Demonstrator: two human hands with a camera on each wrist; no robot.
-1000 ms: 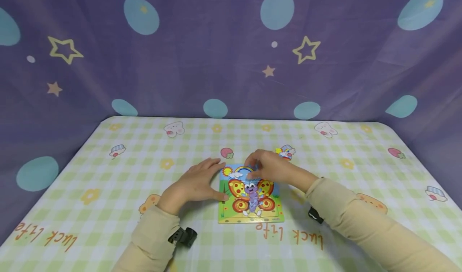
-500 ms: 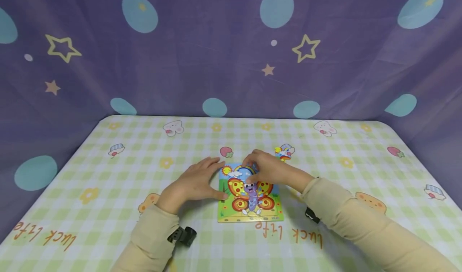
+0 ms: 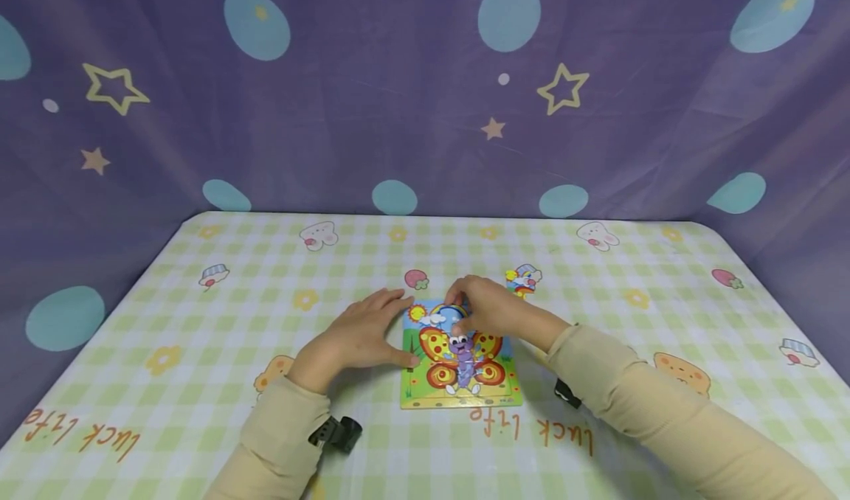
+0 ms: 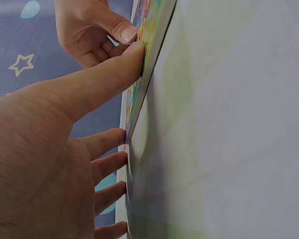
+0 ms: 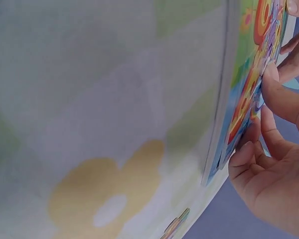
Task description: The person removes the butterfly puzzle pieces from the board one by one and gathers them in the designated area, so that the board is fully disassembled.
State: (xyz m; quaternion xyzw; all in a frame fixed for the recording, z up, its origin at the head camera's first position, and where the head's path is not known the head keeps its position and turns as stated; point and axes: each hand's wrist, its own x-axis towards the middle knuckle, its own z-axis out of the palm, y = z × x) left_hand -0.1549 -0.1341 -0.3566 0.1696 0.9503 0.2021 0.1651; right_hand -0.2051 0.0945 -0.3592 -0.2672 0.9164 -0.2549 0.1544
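Note:
A square butterfly jigsaw puzzle (image 3: pixel 432 398) lies flat on the table, with sun, rainbow and grass round a purple butterfly. My left hand (image 3: pixel 355 338) rests at its left side, fingers spread and nearly straight. Its thumb presses the board's edge and its index fingertip touches a corner. Over the puzzle's upper part, my right hand (image 3: pixel 494 308) has curled fingers, thumb and index pinching a blue rainbow puzzle piece (image 3: pixel 451 314) within the picture. That hand covers the upper right corner, so the piece's outline is partly hidden. In the right wrist view, the thumb (image 5: pixel 272 79) touches the puzzle surface.
A loose puzzle piece (image 3: pixel 520 283) with yellow, red and blue colours lies beyond my right hand. The green-checked tablecloth (image 3: pixel 246 323) carries printed cupcakes, flowers and letters. A purple curtain (image 3: pixel 398 102) hangs behind the table.
My right hand has moved slightly left over the puzzle, and its forearm has shifted left too. My left hand keeps its place at the board's edge. The loose piece stays put.

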